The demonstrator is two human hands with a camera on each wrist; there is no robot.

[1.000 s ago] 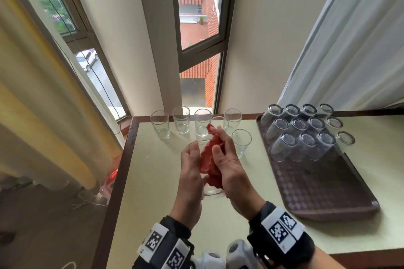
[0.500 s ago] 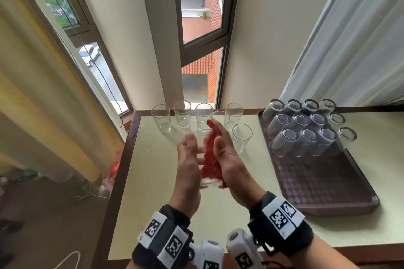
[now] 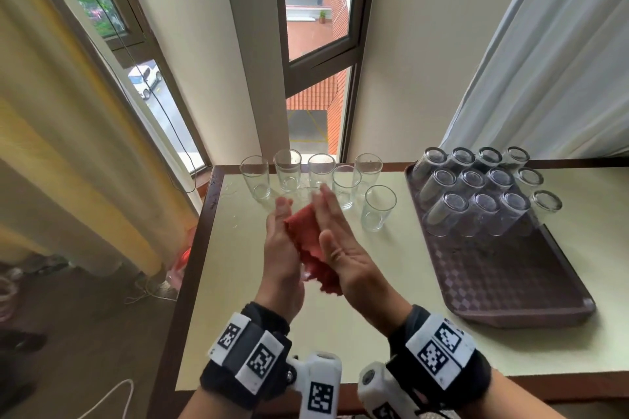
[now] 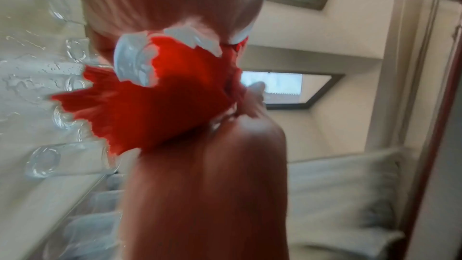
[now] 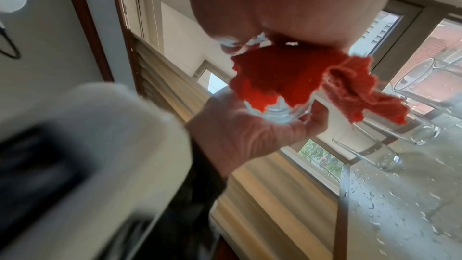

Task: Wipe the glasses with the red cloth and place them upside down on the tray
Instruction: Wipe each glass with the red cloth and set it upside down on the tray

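Above the table's near left I hold a clear glass (image 3: 307,193) between my palms, tilted away from me. The red cloth (image 3: 308,243) is wrapped over its side. My left hand (image 3: 280,248) cradles the glass, its thumb (image 5: 316,120) hooked by the thick base (image 5: 278,115). My right hand (image 3: 343,248) lies flat with straight fingers, pressing the cloth (image 5: 282,78) against the glass. Several upright glasses (image 3: 320,170) stand at the table's back edge. On the brown tray (image 3: 510,282) to the right, several glasses (image 3: 476,187) stand upside down in rows.
One more upright glass (image 3: 377,211) stands just right of my hands. Water drops (image 3: 231,189) lie on the pale tabletop near its left edge. The tray's near half is bare. A window and wall rise behind the table, with curtains on both sides.
My right hand has flattened and slid forward over the cloth. The cloth now hangs lower between my palms, and both hands have shifted slightly away from me.
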